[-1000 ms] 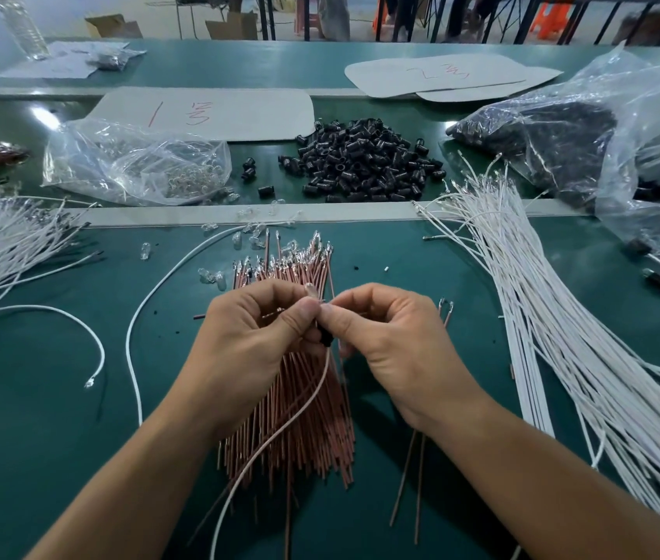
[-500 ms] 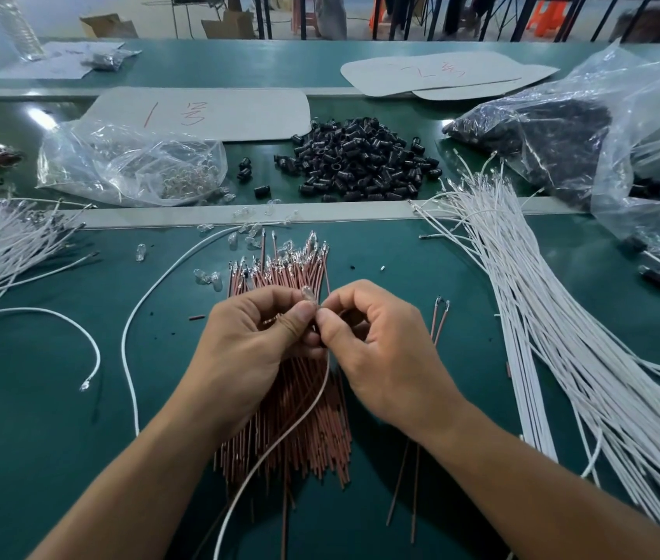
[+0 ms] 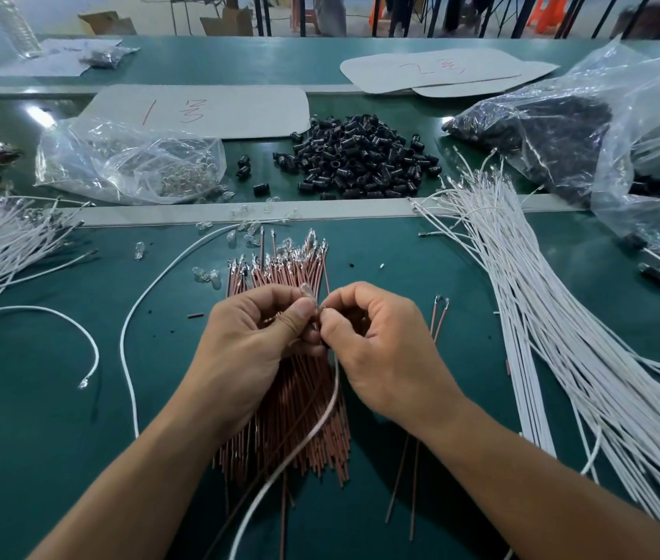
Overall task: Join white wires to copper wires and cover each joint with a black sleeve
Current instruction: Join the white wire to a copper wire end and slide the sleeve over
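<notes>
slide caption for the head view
Left hand and right hand pinch a white wire above the copper wires, black sleeves behind.

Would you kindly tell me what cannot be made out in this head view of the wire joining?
1. Head view: fingertips of the left hand and right hand hide the pinched end of the held white wire; whether it is joined or sleeved cannot be seen.
2. Head view: the right and bottom edges cut off the white wire bundle.
3. Head view: crinkled film blurs the plastic bag's dark contents.
</notes>
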Motion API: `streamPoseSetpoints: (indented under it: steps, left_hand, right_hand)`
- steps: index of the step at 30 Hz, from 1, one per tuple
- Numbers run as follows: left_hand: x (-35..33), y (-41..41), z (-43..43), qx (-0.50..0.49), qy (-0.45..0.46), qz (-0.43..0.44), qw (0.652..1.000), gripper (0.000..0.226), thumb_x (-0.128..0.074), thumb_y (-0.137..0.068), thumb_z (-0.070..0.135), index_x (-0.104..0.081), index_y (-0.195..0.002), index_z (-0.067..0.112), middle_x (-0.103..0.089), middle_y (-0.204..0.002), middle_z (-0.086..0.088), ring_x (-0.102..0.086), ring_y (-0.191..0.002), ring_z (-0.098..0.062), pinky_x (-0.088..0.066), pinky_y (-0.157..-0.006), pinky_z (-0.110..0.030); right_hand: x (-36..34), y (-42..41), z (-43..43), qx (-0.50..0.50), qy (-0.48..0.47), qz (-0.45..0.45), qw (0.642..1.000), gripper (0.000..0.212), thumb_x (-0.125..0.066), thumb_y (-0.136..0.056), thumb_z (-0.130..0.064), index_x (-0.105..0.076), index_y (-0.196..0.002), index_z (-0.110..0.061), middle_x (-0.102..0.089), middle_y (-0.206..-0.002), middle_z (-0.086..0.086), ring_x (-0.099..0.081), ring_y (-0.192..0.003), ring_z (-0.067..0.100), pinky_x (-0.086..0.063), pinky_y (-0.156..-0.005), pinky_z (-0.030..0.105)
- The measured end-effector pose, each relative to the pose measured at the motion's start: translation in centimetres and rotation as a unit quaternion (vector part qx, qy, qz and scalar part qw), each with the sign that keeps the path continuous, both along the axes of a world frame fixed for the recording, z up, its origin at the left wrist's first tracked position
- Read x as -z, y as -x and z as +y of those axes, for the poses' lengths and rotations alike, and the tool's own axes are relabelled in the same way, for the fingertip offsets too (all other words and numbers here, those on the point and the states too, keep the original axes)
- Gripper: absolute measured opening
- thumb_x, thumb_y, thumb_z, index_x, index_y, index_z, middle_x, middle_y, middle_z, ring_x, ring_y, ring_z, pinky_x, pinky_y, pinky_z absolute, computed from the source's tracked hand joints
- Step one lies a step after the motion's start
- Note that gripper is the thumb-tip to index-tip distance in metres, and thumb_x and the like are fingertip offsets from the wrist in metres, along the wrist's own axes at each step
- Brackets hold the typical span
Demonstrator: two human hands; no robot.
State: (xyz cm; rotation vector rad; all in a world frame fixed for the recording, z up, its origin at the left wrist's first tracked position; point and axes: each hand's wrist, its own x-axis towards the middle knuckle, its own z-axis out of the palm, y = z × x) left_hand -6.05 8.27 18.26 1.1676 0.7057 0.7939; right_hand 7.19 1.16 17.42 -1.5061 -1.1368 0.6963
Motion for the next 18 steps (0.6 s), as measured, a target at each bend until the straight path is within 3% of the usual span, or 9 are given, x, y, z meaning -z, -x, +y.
streamPoseSetpoints:
  steps: [9,18]
  left_hand:
    - [0.33,-0.06,0.15,-0.028,0.0,0.002,1.0,0.009,-0.071,-0.077,0.016,-0.078,-0.08,0.012,-0.069,-0.074,-0.011,-0.066,-0.066,-0.015,-0.059,-0.064,-0.023]
    - [0.25,-0.39,-0.24,-0.054,-0.014,0.009,0.998,0.009,-0.071,-0.074,0.017,-0.08,-0.077,0.018,-0.071,-0.071,-0.005,-0.067,-0.065,-0.011,-0.058,-0.062,-0.021]
  right_hand:
    - [-0.13,0.22,-0.28,0.036,-0.026,-0.062,0.997,0.008,-0.069,-0.096,-0.017,-0.076,-0.098,-0.014,-0.074,-0.087,-0.008,-0.07,-0.08,0.003,-0.054,-0.071,0.015]
    - [-0.18,0.2,-0.19,0.058,-0.051,-0.11,0.991,0.007,-0.073,-0.092,-0.016,-0.079,-0.096,-0.015,-0.074,-0.087,-0.01,-0.069,-0.084,0.002,-0.05,-0.074,0.01]
